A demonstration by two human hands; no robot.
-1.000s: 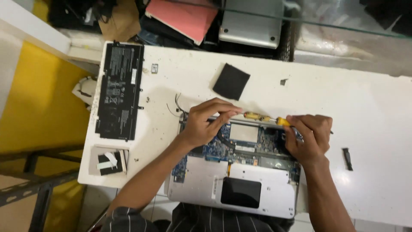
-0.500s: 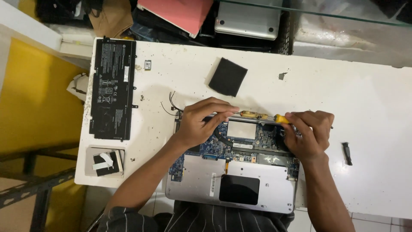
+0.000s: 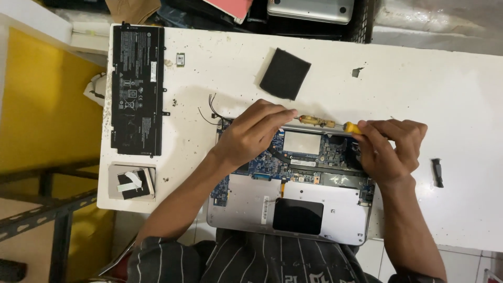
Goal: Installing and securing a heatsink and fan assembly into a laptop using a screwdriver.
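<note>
Opened laptop (image 3: 293, 204), internals exposed, lying at the near edge of the white tabletop (image 3: 408, 89). Right hand (image 3: 390, 149) closed round a yellow-handled screwdriver (image 3: 325, 123) laid along the laptop's far edge; left hand (image 3: 254, 133) resting curled on the board, fingertips at the tool's tip. Black battery pack (image 3: 137, 89) to the left; black square pad (image 3: 284, 73) beyond.

The person wears a dark shirt (image 3: 272, 262) with thin pale vertical stripes; both forearms are bare.
</note>
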